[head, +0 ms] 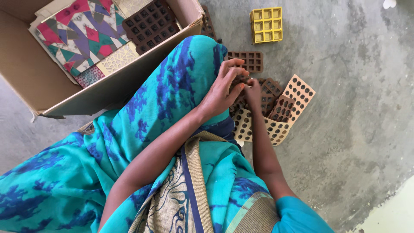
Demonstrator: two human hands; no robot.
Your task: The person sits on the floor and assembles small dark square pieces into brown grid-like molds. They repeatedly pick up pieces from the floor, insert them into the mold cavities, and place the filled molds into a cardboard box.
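I sit on the floor with my knee raised, draped in turquoise and blue cloth. My left hand and my right hand meet just past the knee, over a heap of brown moulds with rows of small cavities. The fingers of both hands close on a small brown mould piece between them, mostly hidden by the fingers. Under the heap lie beige moulds with round holes.
An open cardboard box at the upper left holds patterned tiles and a dark brown mould. A yellow grid mould and another brown mould lie on the grey concrete floor.
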